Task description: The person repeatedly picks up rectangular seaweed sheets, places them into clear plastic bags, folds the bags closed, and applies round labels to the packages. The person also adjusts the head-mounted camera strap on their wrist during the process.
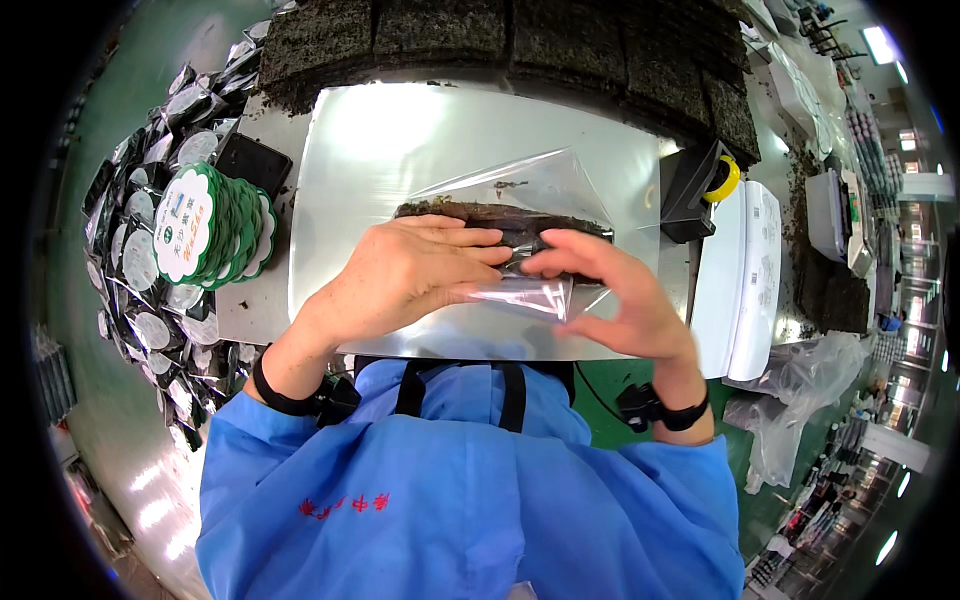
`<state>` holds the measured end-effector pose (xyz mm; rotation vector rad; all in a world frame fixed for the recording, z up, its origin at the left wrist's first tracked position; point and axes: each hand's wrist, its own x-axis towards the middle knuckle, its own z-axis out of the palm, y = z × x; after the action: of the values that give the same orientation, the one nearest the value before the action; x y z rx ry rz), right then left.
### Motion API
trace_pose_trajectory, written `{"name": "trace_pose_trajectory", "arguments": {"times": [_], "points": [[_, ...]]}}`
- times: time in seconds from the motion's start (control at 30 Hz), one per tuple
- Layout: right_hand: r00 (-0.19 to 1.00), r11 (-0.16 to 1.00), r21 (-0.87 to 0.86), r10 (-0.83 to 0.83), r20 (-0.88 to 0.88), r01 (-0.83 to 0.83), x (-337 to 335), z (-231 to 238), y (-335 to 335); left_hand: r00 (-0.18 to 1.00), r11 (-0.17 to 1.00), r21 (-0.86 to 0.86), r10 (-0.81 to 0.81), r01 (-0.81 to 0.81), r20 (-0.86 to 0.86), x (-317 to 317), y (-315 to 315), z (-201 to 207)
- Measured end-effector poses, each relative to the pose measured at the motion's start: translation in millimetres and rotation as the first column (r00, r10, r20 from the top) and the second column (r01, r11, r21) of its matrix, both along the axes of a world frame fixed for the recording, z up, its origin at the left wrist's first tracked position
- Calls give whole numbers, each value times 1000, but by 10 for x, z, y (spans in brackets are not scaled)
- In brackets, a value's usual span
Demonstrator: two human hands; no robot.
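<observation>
A dark, flaky pressed block, like dried seaweed (465, 212), lies on a sheet of clear plastic film (562, 178) on the shiny metal board (345, 190). The film is partly folded over the block, with a pointed corner spread out on the far side. My left hand (395, 268) lies over the block's left part, its fingers stretched out flat across the film. At the right end, my right hand (635, 295) has its fingertips on the film over the block, thumb held apart. My palms partly hide the block and the near fold.
Large dark pressed slabs (440, 35) line the far edge. At left stand a stack of green-edged round labels (185, 225), a black box (255, 165) and a heap of black packets (140, 260). At right are a tape dispenser (690, 195) and white sheets (740, 270).
</observation>
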<state>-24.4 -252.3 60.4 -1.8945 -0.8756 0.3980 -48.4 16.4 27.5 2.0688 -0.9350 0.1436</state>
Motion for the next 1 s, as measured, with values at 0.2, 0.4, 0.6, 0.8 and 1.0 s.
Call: {"name": "trace_pose_trajectory", "arguments": {"times": [0.2,0.4,0.6,0.8,1.0], "points": [[895,967,-43,-251,-368,253,9,-49,196,876,932,-21,348,-362,334,-135,-41,-33],[836,955,-144,-297,-462,259,76,5,246,793,827,39,523,-561,311,-29,-59,-79],[917,924,-126,-376,-132,361,42,56,220,671,942,-209,23,-264,-741,441,98,10],[826,851,94,-465,-319,516,119,-359,-23,554,940,-178,14,-291,-832,390,30,-25],[851,896,25,-411,-327,442,190,-369,-30,668,950,-100,130,-295,-733,300,11,-6]]}}
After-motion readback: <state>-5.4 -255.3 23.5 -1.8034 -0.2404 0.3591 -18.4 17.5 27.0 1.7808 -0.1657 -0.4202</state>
